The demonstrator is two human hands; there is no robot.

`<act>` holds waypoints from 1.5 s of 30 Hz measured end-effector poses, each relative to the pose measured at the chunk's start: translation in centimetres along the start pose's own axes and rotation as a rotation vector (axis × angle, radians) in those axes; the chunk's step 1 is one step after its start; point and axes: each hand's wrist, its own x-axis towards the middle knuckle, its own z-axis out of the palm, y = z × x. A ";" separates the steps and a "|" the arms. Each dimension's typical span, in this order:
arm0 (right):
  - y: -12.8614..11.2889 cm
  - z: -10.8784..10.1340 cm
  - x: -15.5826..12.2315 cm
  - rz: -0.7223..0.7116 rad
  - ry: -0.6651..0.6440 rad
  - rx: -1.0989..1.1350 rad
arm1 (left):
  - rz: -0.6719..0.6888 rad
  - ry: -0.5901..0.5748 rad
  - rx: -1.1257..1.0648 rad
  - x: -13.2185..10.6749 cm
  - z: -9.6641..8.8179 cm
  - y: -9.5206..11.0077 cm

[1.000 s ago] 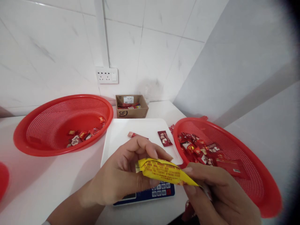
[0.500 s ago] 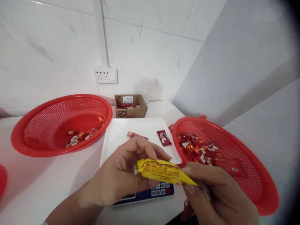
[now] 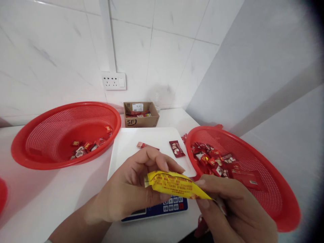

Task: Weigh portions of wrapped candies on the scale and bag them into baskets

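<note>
Both of my hands pinch a long yellow snack packet (image 3: 174, 184) with red print, held level over the front of a scale. My left hand (image 3: 131, 187) grips its left end between thumb and fingers. My right hand (image 3: 235, 211) holds the right end and also seems to keep something red beneath the palm. The scale (image 3: 162, 207) has a blue keypad front and a white weighing tray (image 3: 129, 143). On the tray lie a dark red packet (image 3: 177, 149) and a pink-red wrapped sweet (image 3: 143, 145).
A red mesh basket (image 3: 260, 184) at right holds several red packets. Another red basket (image 3: 65, 133) at left holds several small wrapped sweets. A small cardboard box (image 3: 141, 114) stands by the tiled wall under a socket (image 3: 114, 81). A red rim (image 3: 3, 195) shows at far left.
Almost nothing: both hands keep the yellow packet in the same pinch, and the view has drifted very slightly.
</note>
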 end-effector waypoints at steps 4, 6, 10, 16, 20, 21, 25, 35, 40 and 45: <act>-0.1 0.1 0.0 0.007 0.001 -0.009 | 0.003 0.008 -0.004 0.0 0.0 0.0; -0.1 0.1 0.0 -0.002 -0.009 -0.015 | 0.007 0.004 -0.002 0.0 0.0 0.0; -0.1 0.1 0.1 -0.007 -0.008 -0.007 | 0.007 -0.007 -0.007 -0.1 0.0 -0.1; -0.1 0.0 0.1 0.000 -0.013 -0.012 | 0.003 -0.008 -0.020 -0.1 0.1 0.0; -0.1 0.1 0.0 0.003 -0.008 0.028 | 0.004 -0.007 -0.022 -0.1 0.1 0.0; -0.2 0.1 0.0 0.008 -0.004 0.035 | 0.002 -0.004 -0.021 -0.1 0.1 0.0; -0.2 0.1 0.1 0.015 -0.001 0.023 | 0.004 -0.003 -0.016 -0.1 0.0 -0.1; -0.1 0.1 0.3 -0.037 -0.005 0.005 | 0.002 -0.025 -0.019 -0.1 0.0 -0.1; -0.1 0.3 0.3 -0.042 -0.009 0.041 | -0.001 -0.030 0.011 -0.1 -0.1 -0.1; 0.2 -0.5 0.5 -0.074 -0.039 0.004 | 0.038 0.002 0.149 -0.3 -0.1 0.0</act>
